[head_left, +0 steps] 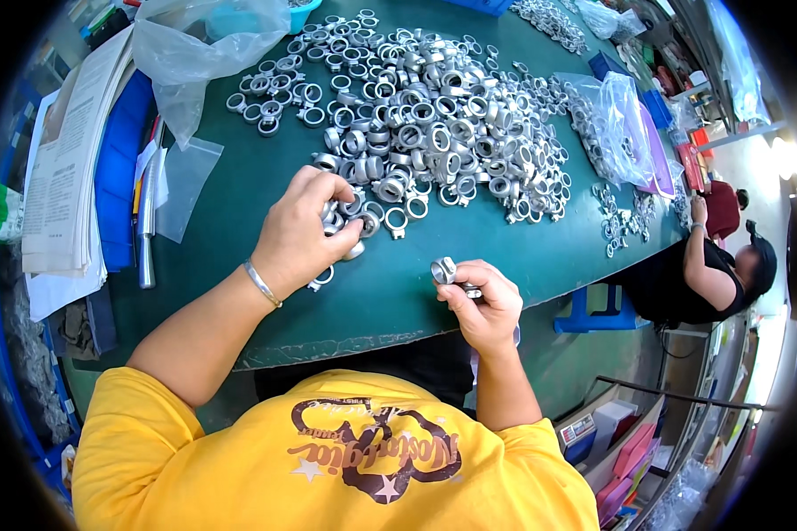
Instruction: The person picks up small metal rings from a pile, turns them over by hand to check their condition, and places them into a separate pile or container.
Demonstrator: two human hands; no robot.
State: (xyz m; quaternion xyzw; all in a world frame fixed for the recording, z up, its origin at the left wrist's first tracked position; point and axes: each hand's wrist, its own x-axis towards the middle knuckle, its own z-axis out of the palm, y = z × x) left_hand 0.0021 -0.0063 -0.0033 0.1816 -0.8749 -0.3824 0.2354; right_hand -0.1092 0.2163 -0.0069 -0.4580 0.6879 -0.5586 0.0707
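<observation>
In the head view, many loose round silver metal rings [452, 115] remain heaped, upper centre, on the green surface [381, 296]; how many are done cannot be told. The left grip [297, 232] curls over the heap's lower-left edge, its hold unclear. Right of centre, the right grip [485, 308] pinches a wide, shiny silver metal collar [450, 265] at its fingertips.

The left hand [303, 226] is stretched forward, palm down, curled; the right hand [484, 308] is held closer in, pinched.
</observation>
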